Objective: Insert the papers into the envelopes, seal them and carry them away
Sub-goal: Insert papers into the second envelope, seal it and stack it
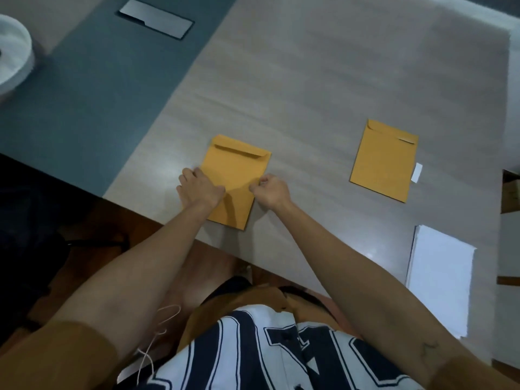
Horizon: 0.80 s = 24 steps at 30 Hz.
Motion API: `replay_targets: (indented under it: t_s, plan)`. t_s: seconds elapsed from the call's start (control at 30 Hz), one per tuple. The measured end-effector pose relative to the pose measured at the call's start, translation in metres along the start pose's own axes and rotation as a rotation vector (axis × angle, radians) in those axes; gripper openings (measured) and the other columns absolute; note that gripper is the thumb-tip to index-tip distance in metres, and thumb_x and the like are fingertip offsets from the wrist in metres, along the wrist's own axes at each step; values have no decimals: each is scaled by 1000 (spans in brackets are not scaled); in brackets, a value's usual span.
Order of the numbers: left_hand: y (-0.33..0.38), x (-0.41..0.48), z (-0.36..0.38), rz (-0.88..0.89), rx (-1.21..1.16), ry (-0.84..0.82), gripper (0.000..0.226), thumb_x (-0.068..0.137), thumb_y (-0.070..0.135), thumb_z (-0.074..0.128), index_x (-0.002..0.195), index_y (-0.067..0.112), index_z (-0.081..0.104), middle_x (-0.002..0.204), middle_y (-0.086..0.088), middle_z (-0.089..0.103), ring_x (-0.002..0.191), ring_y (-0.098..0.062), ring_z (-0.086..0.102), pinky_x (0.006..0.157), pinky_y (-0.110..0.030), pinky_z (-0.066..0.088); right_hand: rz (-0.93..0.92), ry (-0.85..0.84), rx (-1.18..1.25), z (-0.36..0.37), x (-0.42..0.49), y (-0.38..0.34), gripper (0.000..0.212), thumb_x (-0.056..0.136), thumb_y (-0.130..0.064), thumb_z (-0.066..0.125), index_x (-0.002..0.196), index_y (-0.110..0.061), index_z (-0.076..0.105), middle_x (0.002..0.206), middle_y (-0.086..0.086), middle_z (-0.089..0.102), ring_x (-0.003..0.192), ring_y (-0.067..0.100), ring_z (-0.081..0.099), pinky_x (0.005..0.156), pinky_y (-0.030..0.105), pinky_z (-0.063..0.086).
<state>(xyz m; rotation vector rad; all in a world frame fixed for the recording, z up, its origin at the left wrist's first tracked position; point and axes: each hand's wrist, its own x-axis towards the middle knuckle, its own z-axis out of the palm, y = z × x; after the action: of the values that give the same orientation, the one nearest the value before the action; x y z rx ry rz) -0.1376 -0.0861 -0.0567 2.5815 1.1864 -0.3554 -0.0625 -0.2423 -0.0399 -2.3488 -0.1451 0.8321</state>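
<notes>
A tan envelope (pixel 236 175) lies flap-down near the table's front edge. My left hand (pixel 199 188) holds its left edge, fingers curled over the side and thumb on top. My right hand (pixel 270 191) pinches its right edge with curled fingers. A second tan envelope (pixel 384 161) lies flat farther right, flap folded, with a small white strip (pixel 417 172) beside its right edge. A stack of white papers (pixel 441 280) sits at the right front of the table.
The wood-grain table (pixel 309 80) has a grey-blue band (pixel 92 88) on its left with a metal cover plate (pixel 156 18) set in it. A white round object (pixel 12 52) stands at the far left. The table's front edge runs diagonally just below the near envelope.
</notes>
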Motion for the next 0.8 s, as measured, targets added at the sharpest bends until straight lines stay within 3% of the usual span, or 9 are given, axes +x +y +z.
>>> replay_targets:
  t_s: [0.07,0.1,0.17,0.4,0.5,0.6,0.7,0.8]
  plan:
    - [-5,4,-2,2,-24,-10,64,82,49,64,127,7,48,132,-14,40,122,-32,39,97,-43,39,9,9,24,4,1,-3,25,92,-33,59,82,-11,64,77,6,62,74,23,56,75,39,51]
    - [-6,5,-2,9,-28,-14,61,83,49,64,124,7,51,131,-14,41,121,-32,40,96,-43,40,23,11,39,5,1,-4,30,92,-32,58,67,-14,57,66,6,56,66,23,54,70,40,51]
    - [-8,5,-3,14,-43,-13,57,84,49,63,121,7,53,130,-13,42,120,-32,41,95,-43,40,51,24,65,7,0,-5,41,90,-30,59,55,-16,43,57,5,51,58,25,54,67,42,53]
    - [-11,11,-11,-96,-242,-30,54,84,45,66,120,6,56,130,-11,45,121,-30,44,97,-42,42,136,67,159,7,-2,-5,37,89,-28,60,57,-19,44,64,8,50,61,25,52,61,35,44]
    - [-9,9,-14,-109,-304,9,47,82,40,67,117,9,59,127,-9,48,119,-28,46,97,-41,41,176,92,226,6,-2,-3,32,89,-28,61,60,-19,51,61,2,52,65,25,54,67,37,49]
    - [-2,7,-21,-89,-361,60,42,82,34,67,114,9,59,123,-10,53,117,-29,49,95,-41,42,183,138,240,6,-1,-2,16,88,-30,62,74,-24,58,74,1,62,81,28,65,80,40,57]
    - [4,7,-26,-59,-480,79,32,85,30,69,106,11,53,112,-9,61,105,-30,58,90,-42,49,193,159,267,5,-2,-2,12,88,-32,61,80,-27,53,84,1,63,88,28,65,85,44,57]
    - [9,7,-31,-48,-602,67,28,90,25,69,107,14,50,102,-4,60,88,-25,57,75,-35,48,204,164,276,2,-3,-1,14,87,-33,61,81,-29,50,90,1,63,92,29,65,87,45,56]
